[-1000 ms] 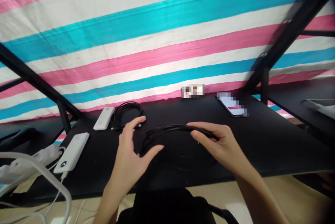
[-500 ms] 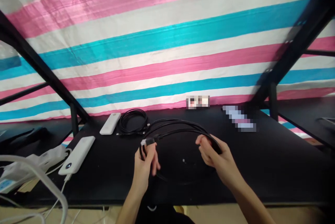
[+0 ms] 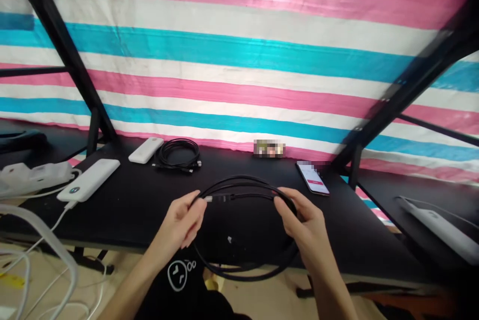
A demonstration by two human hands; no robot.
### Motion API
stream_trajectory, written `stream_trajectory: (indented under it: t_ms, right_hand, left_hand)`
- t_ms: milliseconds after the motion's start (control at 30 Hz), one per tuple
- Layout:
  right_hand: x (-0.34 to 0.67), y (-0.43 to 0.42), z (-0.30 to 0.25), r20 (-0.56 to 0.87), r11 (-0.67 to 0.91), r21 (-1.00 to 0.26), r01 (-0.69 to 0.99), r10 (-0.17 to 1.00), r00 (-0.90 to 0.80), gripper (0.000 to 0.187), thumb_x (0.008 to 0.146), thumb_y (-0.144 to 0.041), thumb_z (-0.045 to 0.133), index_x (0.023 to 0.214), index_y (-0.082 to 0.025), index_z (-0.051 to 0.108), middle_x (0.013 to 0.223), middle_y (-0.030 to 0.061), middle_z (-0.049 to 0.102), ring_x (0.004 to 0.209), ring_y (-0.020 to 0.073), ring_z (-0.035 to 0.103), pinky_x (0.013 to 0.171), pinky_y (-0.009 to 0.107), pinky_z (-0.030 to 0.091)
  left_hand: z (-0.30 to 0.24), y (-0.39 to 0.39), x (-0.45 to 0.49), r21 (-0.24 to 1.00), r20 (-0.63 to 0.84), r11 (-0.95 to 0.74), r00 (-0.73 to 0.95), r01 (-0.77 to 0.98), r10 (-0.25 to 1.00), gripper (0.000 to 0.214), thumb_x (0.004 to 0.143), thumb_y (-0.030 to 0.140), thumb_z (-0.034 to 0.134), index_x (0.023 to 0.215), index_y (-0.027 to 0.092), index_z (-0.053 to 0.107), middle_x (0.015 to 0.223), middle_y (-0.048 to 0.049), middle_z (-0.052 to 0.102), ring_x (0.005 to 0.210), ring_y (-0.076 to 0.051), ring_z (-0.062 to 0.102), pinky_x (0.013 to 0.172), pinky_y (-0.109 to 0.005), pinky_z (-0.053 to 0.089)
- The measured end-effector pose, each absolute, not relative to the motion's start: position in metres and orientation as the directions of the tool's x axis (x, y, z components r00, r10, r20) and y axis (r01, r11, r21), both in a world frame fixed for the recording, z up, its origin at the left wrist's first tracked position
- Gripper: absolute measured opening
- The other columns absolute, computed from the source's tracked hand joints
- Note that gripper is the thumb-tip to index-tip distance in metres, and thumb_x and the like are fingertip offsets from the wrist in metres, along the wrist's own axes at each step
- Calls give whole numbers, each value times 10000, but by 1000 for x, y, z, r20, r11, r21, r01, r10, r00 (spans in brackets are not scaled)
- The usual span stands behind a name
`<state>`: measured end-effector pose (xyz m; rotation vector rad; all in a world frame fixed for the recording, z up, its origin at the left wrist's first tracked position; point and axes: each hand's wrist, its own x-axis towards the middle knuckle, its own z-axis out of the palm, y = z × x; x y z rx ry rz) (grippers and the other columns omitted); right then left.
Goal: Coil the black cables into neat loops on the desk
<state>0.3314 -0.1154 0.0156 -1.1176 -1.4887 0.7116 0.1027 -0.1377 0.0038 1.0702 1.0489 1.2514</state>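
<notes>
A black cable [image 3: 245, 277], wound in a loose loop of several turns, hangs between my two hands over the front edge of the table. My left hand [image 3: 186, 218] is closed on the loop's left side, thumb against the fingers. Just beside that thumb a plug [image 3: 220, 199] with a pale metal end points left, its cord running toward the right. On the other side my right hand [image 3: 301, 215] pinches the turns between thumb and fingers. A second coiled black cable [image 3: 178, 153] lies farther back on the table, its plugs at the coil's front.
White power banks [image 3: 90, 179] [image 3: 145, 150] lie at the table's left; the nearer one has a white cord plugged in. A phone [image 3: 313, 178] rests at the right. A power strip [image 3: 41, 175] and thick white cables fill the left edge. Slanted black frame bars [image 3: 71, 61] flank the table.
The loop has been spread wider and now hangs as a rounder ring. My left hand has shifted left and up; the plug now lies level beside it. The camera view has tilted.
</notes>
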Motion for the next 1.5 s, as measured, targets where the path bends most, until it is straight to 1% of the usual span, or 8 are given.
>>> stream_trajectory:
  t_ms: [167,333,467,733,900,1133,1400,1500]
  right_hand:
    - [327,-119,18,448,411,-843,346,894,29,137,767,-313,673,797,-182,699,742,42,687,694,192,635,632,282,513]
    - [319,-119,18,548,443,-798,408,816,185,79,782,-262,657,820,-197,682,618,-7,584,554,141,529,517,244,428]
    - [315,-119,20,598,495,-793,356,744,298,74,798,-263,656,845,-205,650,534,-59,383,478,105,377,504,242,367]
    - [318,-118,27,422,441,-869,225,897,-130,125,854,-261,592,965,-246,536,714,-18,527,585,108,485,507,204,402]
    - [318,-99,26,346,380,-819,430,925,-159,284,836,-285,624,1109,-236,561,697,-26,568,550,105,517,479,196,430]
    - [315,-73,29,453,427,-699,573,885,-107,123,830,-268,630,905,-231,721,904,24,737,832,203,687,718,266,546]
    - [284,-73,35,626,694,-486,531,700,-343,191,815,-185,647,976,-255,722,701,-5,694,546,118,608,519,215,497]
    - [274,-76,40,676,790,-406,458,598,-431,207,805,-174,650,980,-263,719,620,-18,656,459,102,532,471,218,469]
  left_hand:
    - [8,-151,105,993,103,-101,-36,52,994,539,792,597,541,471,200,366,348,78,288,264,-44,262,305,-194,193]
    - [8,-162,108,960,197,-197,22,200,980,502,841,533,503,480,185,474,362,47,355,293,-62,322,334,-211,203]
    - [-5,-150,111,990,81,-98,161,98,984,550,862,606,411,518,181,459,365,49,347,327,-65,313,381,-209,234]
    - [-30,-116,107,972,-5,34,126,-231,992,445,840,593,487,690,174,499,381,87,372,317,-64,301,385,-200,341]
    - [-40,-105,117,959,-80,125,182,-256,980,449,856,597,442,701,179,496,385,93,359,314,-69,288,381,-205,345]
    - [-26,-96,106,976,-24,18,22,219,999,322,885,493,456,801,192,531,562,32,511,572,-144,525,612,-259,425]
    - [12,-96,104,544,612,-252,-173,800,772,491,646,328,732,1117,246,620,1186,-118,554,1135,-330,488,976,-468,340]
    - [26,-90,99,704,472,-402,38,586,881,73,709,258,643,657,212,666,709,-26,636,697,-196,601,677,-296,456]
